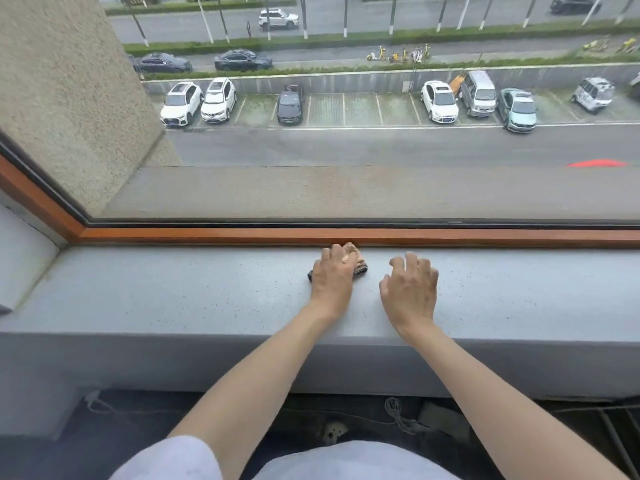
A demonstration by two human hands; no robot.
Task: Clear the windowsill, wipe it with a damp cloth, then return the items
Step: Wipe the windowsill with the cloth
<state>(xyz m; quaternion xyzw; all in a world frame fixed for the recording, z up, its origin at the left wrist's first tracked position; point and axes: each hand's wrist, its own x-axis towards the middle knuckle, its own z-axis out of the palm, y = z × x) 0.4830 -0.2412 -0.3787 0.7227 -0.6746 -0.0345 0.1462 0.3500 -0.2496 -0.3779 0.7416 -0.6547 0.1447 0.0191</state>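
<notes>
While left hand grips the cloth, lying lengthwise along the windowsill, right hand rests splayed.

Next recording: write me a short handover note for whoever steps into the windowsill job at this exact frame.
Left hand: grips a crumpled tan-and-dark cloth on the grey speckled stone windowsill, right by the orange-brown wooden window frame.
Right hand: open, fingers spread, palm down over the sill beside the cloth, holding nothing.
Done: no items show on the visible part of the sill, so clearing looks finished. Wiping appears to be under way near the middle.
Left: wipe the rest of the sill, then put the items back. They are out of view.
</notes>
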